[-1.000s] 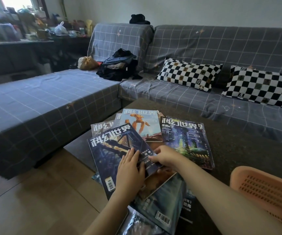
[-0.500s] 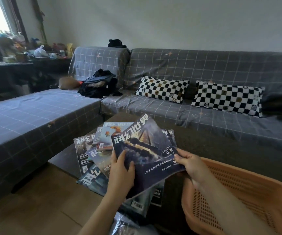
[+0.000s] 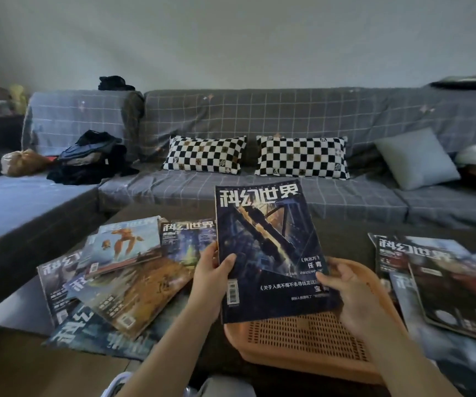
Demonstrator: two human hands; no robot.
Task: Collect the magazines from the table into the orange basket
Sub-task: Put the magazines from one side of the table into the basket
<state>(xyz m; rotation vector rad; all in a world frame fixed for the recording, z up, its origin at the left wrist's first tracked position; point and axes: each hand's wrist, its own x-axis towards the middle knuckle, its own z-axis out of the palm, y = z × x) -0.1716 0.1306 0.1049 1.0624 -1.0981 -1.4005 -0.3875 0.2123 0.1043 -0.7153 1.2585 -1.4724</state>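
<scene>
Above the orange basket [image 3: 302, 339], both hands' fingers [image 3: 228, 260] pinch the dark magazine [image 3: 268, 247] — one per side edge.

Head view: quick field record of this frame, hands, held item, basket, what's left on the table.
held: dark blue magazine, cover facing camera, above the basket
left hand: grips its left edge
right hand: holds its lower right corner
orange basket: on table, below the magazine; contents hidden
left pile: several overlapping magazines
right pile: more magazines beside basket
</scene>
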